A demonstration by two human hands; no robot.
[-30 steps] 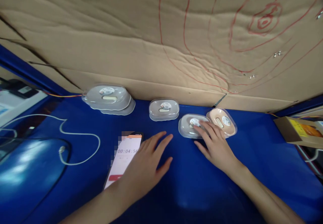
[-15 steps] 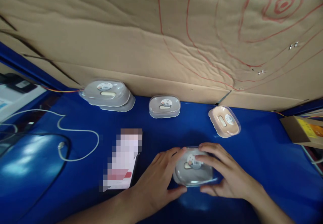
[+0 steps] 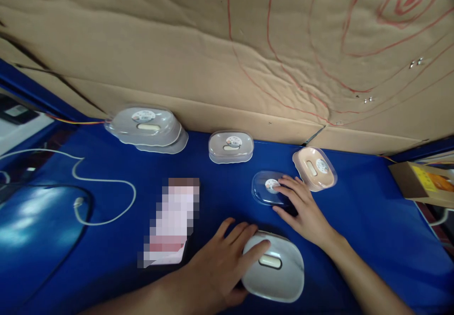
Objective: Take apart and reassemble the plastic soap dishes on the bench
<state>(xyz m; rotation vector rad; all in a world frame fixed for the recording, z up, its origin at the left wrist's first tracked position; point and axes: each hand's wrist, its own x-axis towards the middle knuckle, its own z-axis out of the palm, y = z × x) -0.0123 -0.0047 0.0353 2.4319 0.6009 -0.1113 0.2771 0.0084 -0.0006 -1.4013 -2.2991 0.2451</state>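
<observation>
A grey oval plastic box (image 3: 285, 277) with a cream pill-shaped piece on top is at the front, its clear cover off. My left hand (image 3: 227, 258) grips its left side, thumb lying over the top. Farther back, my right hand (image 3: 301, 206) holds a clear plastic lid (image 3: 264, 192) by its right end, fingers on the round label. The lid is low over the blue table; whether it touches the surface I cannot tell. Just behind my right hand is a peach-coloured covered box (image 3: 314, 166).
Another grey covered box (image 3: 230, 147) stands near the cardboard wall (image 3: 159, 59). Larger grey covered boxes (image 3: 145, 130) are stacked at back left. A phone (image 3: 170, 225), its screen pixelated, lies left of my left hand. A white cable (image 3: 106, 180) curls on the left; a cardboard carton (image 3: 414, 182) stands at right.
The grey box came forward from beside the peach one into both hands. Its clear lid has come off; my right hand has carried it back while my left keeps the box at the front.
</observation>
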